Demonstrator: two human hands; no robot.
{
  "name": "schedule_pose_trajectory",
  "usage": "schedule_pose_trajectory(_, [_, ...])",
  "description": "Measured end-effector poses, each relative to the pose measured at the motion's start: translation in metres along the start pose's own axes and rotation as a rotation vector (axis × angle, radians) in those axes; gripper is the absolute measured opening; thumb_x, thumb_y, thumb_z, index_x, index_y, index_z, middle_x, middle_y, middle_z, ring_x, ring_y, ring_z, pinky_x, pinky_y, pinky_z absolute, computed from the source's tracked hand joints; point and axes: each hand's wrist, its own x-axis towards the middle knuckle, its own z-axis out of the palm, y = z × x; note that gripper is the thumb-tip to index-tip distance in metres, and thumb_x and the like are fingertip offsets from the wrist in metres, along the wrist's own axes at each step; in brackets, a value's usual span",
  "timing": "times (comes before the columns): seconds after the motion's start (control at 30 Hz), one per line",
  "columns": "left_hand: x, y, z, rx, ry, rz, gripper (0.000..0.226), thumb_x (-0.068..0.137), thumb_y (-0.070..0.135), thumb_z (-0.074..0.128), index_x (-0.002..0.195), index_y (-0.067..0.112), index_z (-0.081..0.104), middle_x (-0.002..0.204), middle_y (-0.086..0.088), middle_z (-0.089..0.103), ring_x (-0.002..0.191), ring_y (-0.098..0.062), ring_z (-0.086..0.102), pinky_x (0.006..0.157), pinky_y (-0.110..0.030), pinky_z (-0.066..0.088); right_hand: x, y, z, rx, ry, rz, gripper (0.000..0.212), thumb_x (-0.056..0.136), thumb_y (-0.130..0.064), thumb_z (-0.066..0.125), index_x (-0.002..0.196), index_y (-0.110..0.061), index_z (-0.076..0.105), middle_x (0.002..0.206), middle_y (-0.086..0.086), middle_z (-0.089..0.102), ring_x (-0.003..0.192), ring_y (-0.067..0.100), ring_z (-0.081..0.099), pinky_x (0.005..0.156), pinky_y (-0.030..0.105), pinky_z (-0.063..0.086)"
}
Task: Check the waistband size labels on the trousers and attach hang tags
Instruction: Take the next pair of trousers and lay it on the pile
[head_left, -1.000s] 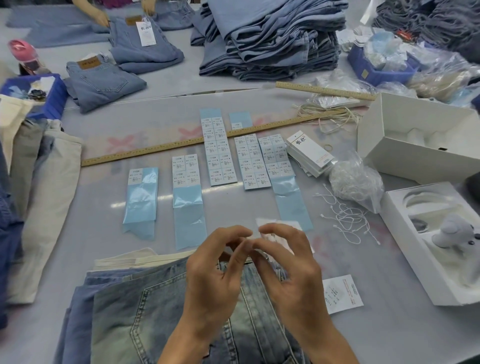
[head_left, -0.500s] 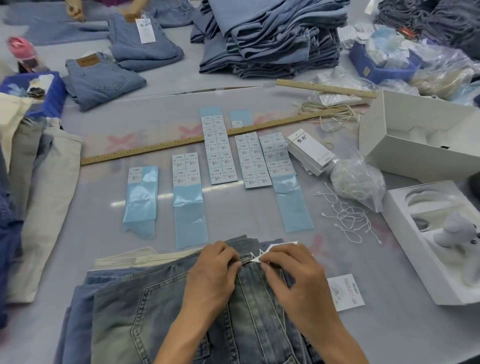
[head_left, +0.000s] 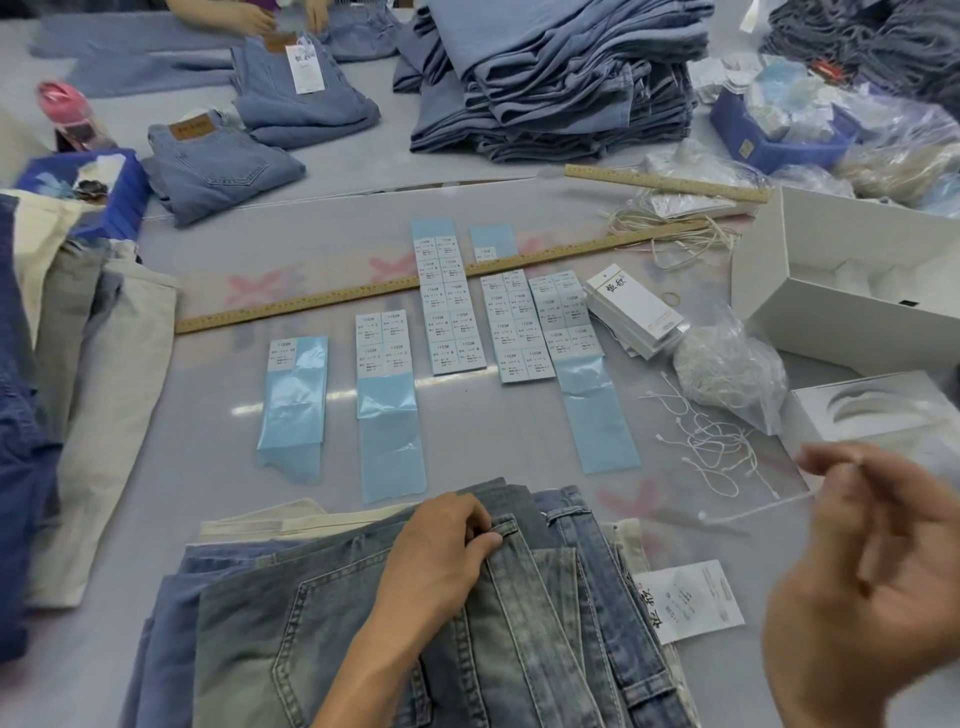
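A grey bench (head_left: 322, 156) carries stacked denim. The left hand (head_left: 441, 551) pinches a belt loop (head_left: 501, 530) on the top jeans (head_left: 363, 623). The right hand (head_left: 872, 571), blurred, seems to pull a white string (head_left: 753, 512) taut; its grip I cannot tell. The hang tag (head_left: 685, 600) lies beside the waistband. Tag attachment seems underway; next, likely fastening the string.

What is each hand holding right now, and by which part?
The left hand pinches the top jeans at a belt loop on the waistband. The right hand is motion-blurred; whether its grip holds a tag string cannot be told.
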Motion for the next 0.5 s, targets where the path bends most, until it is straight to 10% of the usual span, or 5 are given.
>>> schedule_pose_trajectory(0.1, [0.001,-0.001,0.000,-0.032,-0.012,-0.022,0.018,0.091,0.036,0.072,0.080,0.035,0.057,0.085,0.015,0.058,0.081,0.001,0.052,0.070,-0.020,0.040,-0.001,0.000,0.003,-0.087,-0.246,-0.066,0.010,0.103,-0.022,0.061,0.104,-0.013,0.067,0.093,0.003,0.069,0.084,0.016,0.067,0.081,0.026,0.051])
schedule_pose_trajectory(0.27, [0.001,-0.006,-0.007,-0.439,0.050,-0.075,0.020,0.082,0.018,0.084,0.071,0.029,0.070,0.070,0.007,0.069,0.062,0.001,0.057,0.061,-0.014,0.042,-0.059,0.015,0.040,-0.233,-0.905,0.390,0.011,0.088,-0.019,0.077,0.089,-0.029,0.076,0.083,-0.018,0.071,0.084,0.003,0.066,0.078,0.025,0.054])
schedule_pose_trajectory(0.5, [-0.002,-0.011,-0.017,-0.548,-0.016,-0.053,0.018,0.086,0.014,0.081,0.074,0.025,0.075,0.076,-0.001,0.074,0.070,-0.007,0.065,0.068,-0.020,0.051,-0.113,0.022,0.065,-0.489,-0.971,0.343,0.012,0.093,-0.035,0.066,0.084,-0.029,0.070,0.082,-0.011,0.066,0.076,0.006,0.062,0.072,0.032,0.051])
